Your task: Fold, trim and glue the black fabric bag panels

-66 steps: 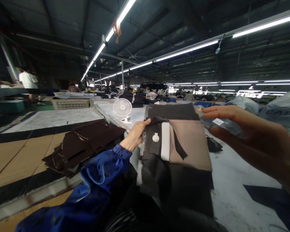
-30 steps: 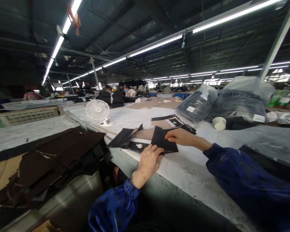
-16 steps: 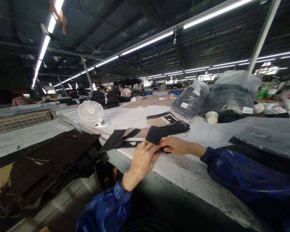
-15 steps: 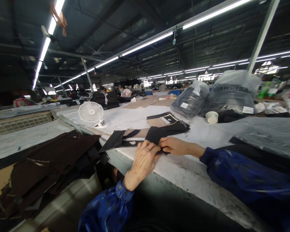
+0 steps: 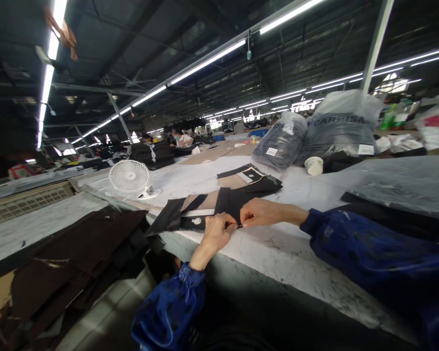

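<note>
My left hand (image 5: 215, 234) and my right hand (image 5: 260, 213) meet at the near edge of a black fabric piece (image 5: 229, 202) lying on the white worktable (image 5: 278, 253). Both hands have their fingers closed in a pinch on that edge. The piece lies over a black and tan cut piece with a small white label (image 5: 195, 221). Both arms wear blue sleeves. A second stack of black and tan cut pieces (image 5: 249, 178) lies just beyond.
A small white fan (image 5: 129, 177) stands at the table's left. Two grey plastic-wrapped bundles (image 5: 316, 134) and a paper cup (image 5: 313, 165) sit at the back right. Dark brown fabric pieces (image 5: 66, 263) are piled on a lower surface at left. People work in the distance.
About two seconds ago I held the stack of cut pieces up in the air; it now lies on the table. My hands have come together and pinch the edge of the black piece.
</note>
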### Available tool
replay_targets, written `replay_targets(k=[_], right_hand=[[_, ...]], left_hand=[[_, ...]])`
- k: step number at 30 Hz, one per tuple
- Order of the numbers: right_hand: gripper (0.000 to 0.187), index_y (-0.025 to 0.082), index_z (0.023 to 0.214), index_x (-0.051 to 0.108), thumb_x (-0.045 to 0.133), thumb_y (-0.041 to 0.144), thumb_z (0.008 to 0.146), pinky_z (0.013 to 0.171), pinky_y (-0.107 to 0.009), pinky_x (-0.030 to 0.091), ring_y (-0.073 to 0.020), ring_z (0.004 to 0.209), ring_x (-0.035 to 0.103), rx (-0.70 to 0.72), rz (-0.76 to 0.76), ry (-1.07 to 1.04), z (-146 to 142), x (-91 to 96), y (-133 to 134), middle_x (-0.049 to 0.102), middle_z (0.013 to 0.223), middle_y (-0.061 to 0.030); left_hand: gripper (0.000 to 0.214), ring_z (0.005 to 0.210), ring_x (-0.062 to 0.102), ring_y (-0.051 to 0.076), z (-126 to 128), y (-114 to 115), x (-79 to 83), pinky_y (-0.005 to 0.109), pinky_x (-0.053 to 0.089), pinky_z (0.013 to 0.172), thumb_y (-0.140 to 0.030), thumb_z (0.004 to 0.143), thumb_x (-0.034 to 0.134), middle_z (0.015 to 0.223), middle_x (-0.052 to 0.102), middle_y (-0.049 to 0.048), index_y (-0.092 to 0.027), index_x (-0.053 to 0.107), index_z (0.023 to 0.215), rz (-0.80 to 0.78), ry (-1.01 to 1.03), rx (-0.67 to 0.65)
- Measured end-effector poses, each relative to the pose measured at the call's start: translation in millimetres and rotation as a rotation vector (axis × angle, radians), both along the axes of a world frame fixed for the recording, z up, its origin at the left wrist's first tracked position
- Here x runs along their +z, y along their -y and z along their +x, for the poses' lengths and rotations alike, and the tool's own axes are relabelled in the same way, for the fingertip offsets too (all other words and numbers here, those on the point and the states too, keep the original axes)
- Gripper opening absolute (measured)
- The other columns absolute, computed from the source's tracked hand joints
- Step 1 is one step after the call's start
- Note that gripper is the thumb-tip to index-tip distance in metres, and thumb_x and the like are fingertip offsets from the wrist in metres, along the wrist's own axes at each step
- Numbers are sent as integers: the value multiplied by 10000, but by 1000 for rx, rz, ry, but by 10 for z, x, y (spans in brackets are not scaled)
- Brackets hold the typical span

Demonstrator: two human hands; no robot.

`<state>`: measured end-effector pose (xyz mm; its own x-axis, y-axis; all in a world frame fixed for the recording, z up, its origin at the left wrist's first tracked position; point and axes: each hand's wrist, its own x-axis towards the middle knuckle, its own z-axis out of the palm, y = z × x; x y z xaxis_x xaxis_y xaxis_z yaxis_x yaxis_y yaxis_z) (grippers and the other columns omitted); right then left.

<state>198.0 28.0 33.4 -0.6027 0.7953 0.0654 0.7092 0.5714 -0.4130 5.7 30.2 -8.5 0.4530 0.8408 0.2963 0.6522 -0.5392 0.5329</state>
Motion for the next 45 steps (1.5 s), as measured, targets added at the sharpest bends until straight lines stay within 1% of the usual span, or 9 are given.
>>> replay_targets(k=[6, 11, 16, 22, 28, 32, 38, 43, 45], right_hand=[[201, 106, 733, 685, 551, 255, 751, 537, -219, 391, -112, 565, 538, -22, -191, -85, 86, -89, -96, 634, 624, -18], [247, 97, 824, 646, 536, 316, 795, 611, -249, 498, -136, 636, 609, -66, -333, -207, 169, -103, -134, 653, 702, -56], [272, 108, 931, 610, 549, 336, 797, 622, -265, 518, -140, 668, 626, -98, -388, -268, 211, -114, -138, 649, 784, -61], [217, 101, 766, 659, 633, 308, 709, 549, -227, 440, -106, 568, 526, -83, -358, -202, 199, -109, -132, 581, 614, -3], [256, 78, 820, 672, 610, 316, 748, 557, -222, 436, -105, 583, 532, -98, -341, -154, 180, -81, -102, 598, 640, -14], [184, 68, 816, 670, 621, 242, 781, 543, -217, 430, -101, 582, 536, -124, -312, -97, 166, -106, -120, 589, 636, -2], [238, 125, 982, 623, 577, 347, 911, 654, -289, 529, -130, 749, 614, -149, -302, 38, 119, -140, -137, 640, 922, -22], [164, 74, 811, 681, 625, 228, 813, 508, -221, 387, -107, 579, 517, -157, -252, 21, 91, -88, -84, 579, 621, 2], [162, 67, 807, 687, 626, 217, 795, 502, -223, 373, -108, 576, 511, -163, -242, 26, 85, -77, -72, 580, 613, 0]], left_hand=[[131, 716, 568, 149, 58, -26, -15, 269, 382, 691, -293, 776, 619, 743, 670, -14, -197, 707, 763, -89, 48, 49], [176, 682, 576, 149, 84, -156, -71, 251, 413, 669, -334, 760, 626, 686, 670, -7, -189, 724, 743, -164, 73, 86], [185, 690, 584, 151, 76, -206, -75, 234, 426, 653, -346, 728, 652, 705, 689, 8, -182, 737, 735, -222, 81, 74], [192, 702, 585, 162, 88, -198, -52, 235, 432, 653, -349, 708, 657, 682, 682, 17, -175, 736, 724, -261, 86, 78], [196, 695, 584, 169, 95, -203, -31, 240, 430, 634, -351, 698, 662, 671, 677, 22, -170, 735, 717, -280, 78, 90], [187, 701, 585, 172, 103, -189, -7, 239, 426, 625, -346, 689, 667, 674, 678, 24, -173, 734, 708, -290, 71, 95], [165, 717, 590, 181, 124, -165, 32, 240, 433, 629, -326, 662, 679, 661, 673, 27, -170, 728, 684, -297, 63, 100], [142, 701, 589, 181, 125, -168, 40, 245, 432, 624, -318, 656, 678, 649, 670, 20, -183, 721, 665, -289, 62, 85], [130, 686, 587, 180, 124, -166, 41, 245, 429, 612, -310, 651, 678, 634, 666, 17, -187, 718, 656, -284, 64, 77]])
